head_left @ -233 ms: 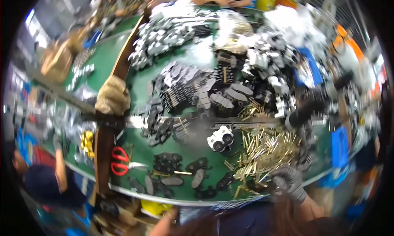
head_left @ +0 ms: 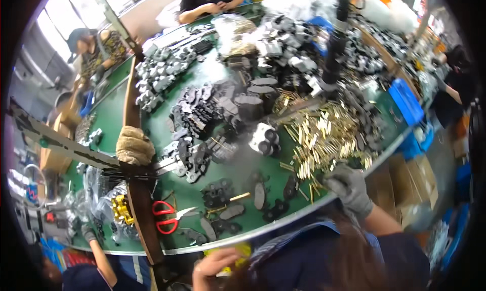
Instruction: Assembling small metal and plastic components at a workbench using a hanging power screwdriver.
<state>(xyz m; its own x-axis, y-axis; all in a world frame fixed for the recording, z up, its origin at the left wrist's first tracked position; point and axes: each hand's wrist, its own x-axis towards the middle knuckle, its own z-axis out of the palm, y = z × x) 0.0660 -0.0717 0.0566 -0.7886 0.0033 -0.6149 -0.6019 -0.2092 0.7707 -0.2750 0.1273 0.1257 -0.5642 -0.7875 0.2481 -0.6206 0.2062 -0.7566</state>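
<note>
My right hand (head_left: 350,188), in a grey glove, is at the table's front edge beside a heap of brass-coloured pins (head_left: 324,139). Its fingers are curled, and whatever they hold is too small or hidden to make out. My left hand (head_left: 218,262), bare, is below the edge next to something yellow (head_left: 242,255). Its fingers are bent together and blurred, with their inside hidden. On the green table between them lie dark brake pads (head_left: 259,196) and black metal plates (head_left: 217,192). A white caliper with two dark round pistons (head_left: 265,139) stands behind these.
Red-handled scissors (head_left: 165,217) lie left, by a wooden divider (head_left: 144,225). Behind are stacked pads (head_left: 195,108) and silver calipers (head_left: 164,70). A blue bin (head_left: 406,101) stands at the right edge. Other people work across the table, at the left and at the far right.
The whole view has shifted and tilted. My left hand has come further into sight at the lower edge. My right hand stays by the brass pins, its fingers still curled.
</note>
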